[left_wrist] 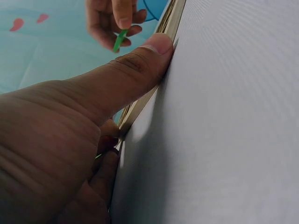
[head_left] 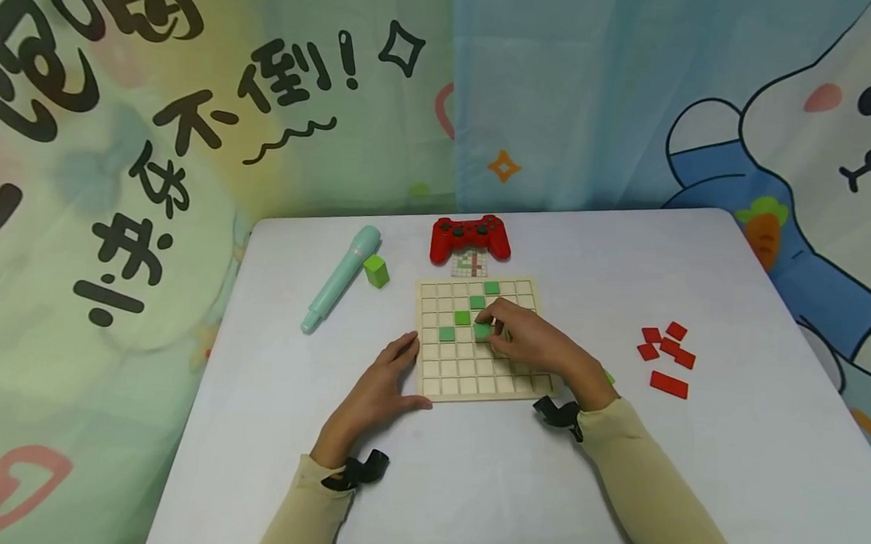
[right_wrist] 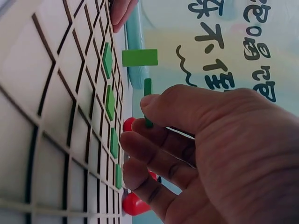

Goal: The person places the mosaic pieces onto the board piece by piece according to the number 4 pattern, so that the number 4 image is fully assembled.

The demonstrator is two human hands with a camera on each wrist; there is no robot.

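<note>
A square wooden grid board (head_left: 446,376) lies on the table, with several green tiles (head_left: 463,318) in a diagonal row of its cells. My right hand (head_left: 530,335) is over the board and pinches a thin green square tile (right_wrist: 148,86) between thumb and index finger. In the right wrist view that tile is held on edge, apart from the grid. My left hand (head_left: 381,386) rests at the board's near left corner, fingers along the left side and thumb (left_wrist: 140,65) against the near edge. Its other fingers are partly hidden in the left wrist view.
Behind the board lie a small patterned card (head_left: 469,263) and a red game controller (head_left: 469,238). A teal wand-like stick (head_left: 341,281) and a green block (head_left: 376,271) lie left. Several red pieces (head_left: 669,346) are scattered right. Something green (head_left: 609,376) shows by my right wrist.
</note>
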